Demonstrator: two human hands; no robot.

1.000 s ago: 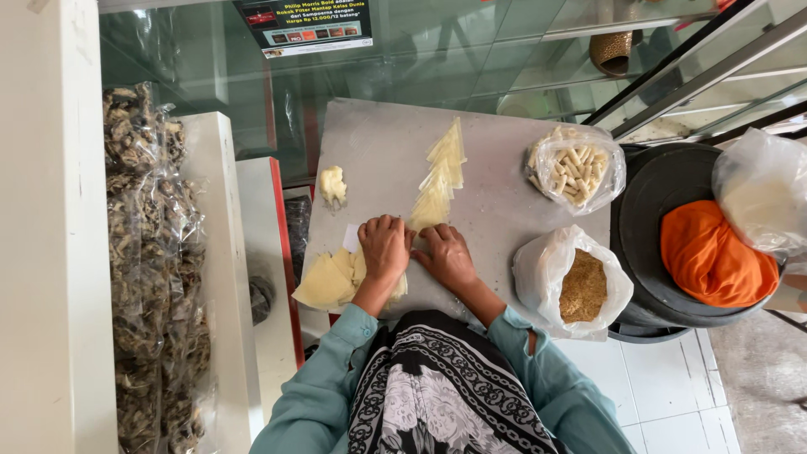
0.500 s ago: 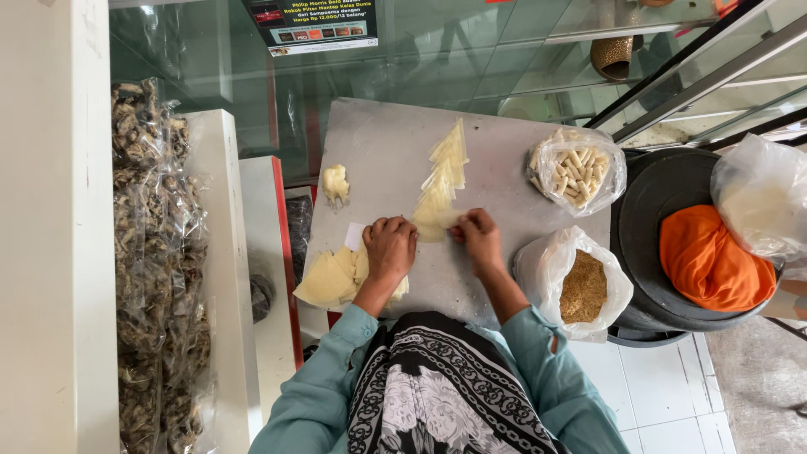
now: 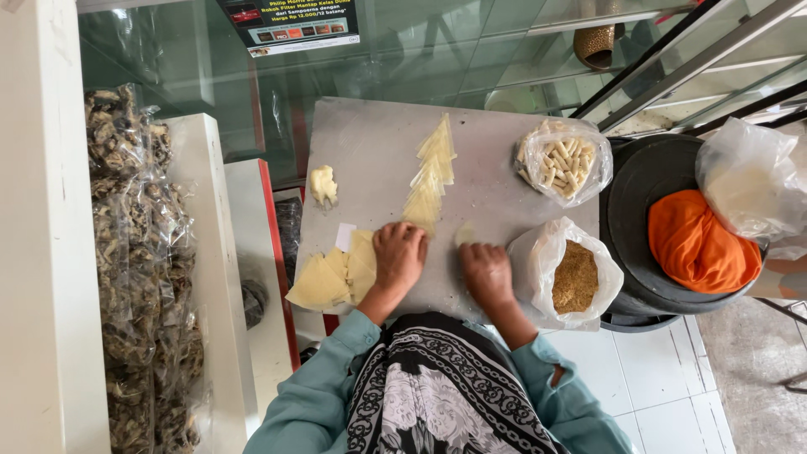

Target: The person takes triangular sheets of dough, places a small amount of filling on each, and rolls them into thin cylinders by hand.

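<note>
Two bare hands rest palm-down on a grey metal tabletop [image 3: 370, 143]: left hand [image 3: 398, 257] pressing pale yellow triangular dough sheets [image 3: 429, 178], right hand [image 3: 486, 272] touching a small dough piece [image 3: 465, 233]; neither grasps anything.

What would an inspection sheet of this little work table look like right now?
Surface: grey metal table, mostly bare at the far left.
Job's things: row of overlapping pale yellow wrappers; stack of wrappers at the near left; small piece by the right hand; lump of filling.
Clutter: bag of rolled sticks; bag of brown crumbs.
Hands: left hand flat on the wrappers; right hand on the table, both empty.
Cables: nothing seen.
Surroundings: black tub with orange cloth; bagged dried goods; glass case.
</note>
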